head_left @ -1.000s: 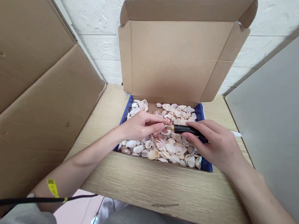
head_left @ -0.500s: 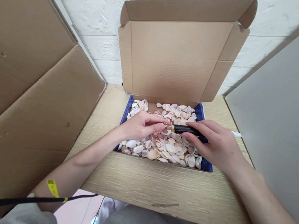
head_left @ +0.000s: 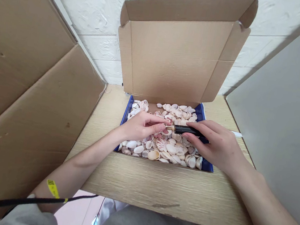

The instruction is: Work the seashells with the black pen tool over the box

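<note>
My right hand [head_left: 214, 142] is wrapped round a slim black mini electric drill [head_left: 187, 130], which lies level with its brass-coloured tip pointing left. Thumb and fingers of my left hand [head_left: 144, 126] pinch a small seashell [head_left: 167, 128], mostly hidden by the fingertips. The drill's tip meets the shell or stops just short of it; I cannot tell which. Both hands hover over a blue-sided cardboard box [head_left: 207, 166] filled with pale seashells [head_left: 171, 150], among them a fan-shaped one with red stripes [head_left: 161, 143].
The box's lid [head_left: 173, 57] stands raised against the white brick wall [head_left: 96, 14]. A cardboard panel [head_left: 32, 87] rises at the left and a grey panel [head_left: 284, 107] at the right of the wooden table [head_left: 141, 181]. A black cable [head_left: 18, 201] with a yellow tag crosses the lower left.
</note>
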A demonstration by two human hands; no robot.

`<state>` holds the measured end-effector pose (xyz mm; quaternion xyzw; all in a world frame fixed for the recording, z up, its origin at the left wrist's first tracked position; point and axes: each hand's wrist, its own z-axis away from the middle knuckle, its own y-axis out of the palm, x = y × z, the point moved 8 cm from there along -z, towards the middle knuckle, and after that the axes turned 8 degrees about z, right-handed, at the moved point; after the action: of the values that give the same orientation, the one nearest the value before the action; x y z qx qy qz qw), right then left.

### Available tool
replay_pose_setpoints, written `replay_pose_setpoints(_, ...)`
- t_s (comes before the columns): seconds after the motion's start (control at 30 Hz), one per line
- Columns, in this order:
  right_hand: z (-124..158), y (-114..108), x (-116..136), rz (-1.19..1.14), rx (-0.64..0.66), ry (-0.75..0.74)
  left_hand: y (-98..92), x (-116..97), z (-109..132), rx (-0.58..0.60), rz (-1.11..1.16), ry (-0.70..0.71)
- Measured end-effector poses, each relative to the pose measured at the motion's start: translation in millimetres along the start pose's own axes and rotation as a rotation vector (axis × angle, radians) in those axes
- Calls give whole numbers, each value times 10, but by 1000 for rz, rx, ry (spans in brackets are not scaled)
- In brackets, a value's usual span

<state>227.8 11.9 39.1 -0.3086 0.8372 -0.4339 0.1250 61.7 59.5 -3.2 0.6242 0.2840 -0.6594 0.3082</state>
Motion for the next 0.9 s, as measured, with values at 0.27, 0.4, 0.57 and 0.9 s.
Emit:
replay_pose_setpoints(0.27, -4, 4, -7, -9, 15, 11, -8, 11, 2, 1, -29, -15)
replay_pose_setpoints(0.4, 3, 19, -22, -15, 24, 30, -6, 9, 2, 4, -27, -15)
replay_pose_setpoints(0.57, 8, 29, -34, -26, 32, 50, -11, 1, 1, -1, -32, -11)
replay_pose_setpoints(0.9, -3, 10, -20, -15, 21, 36, -18, -6, 10, -20, -37, -15)
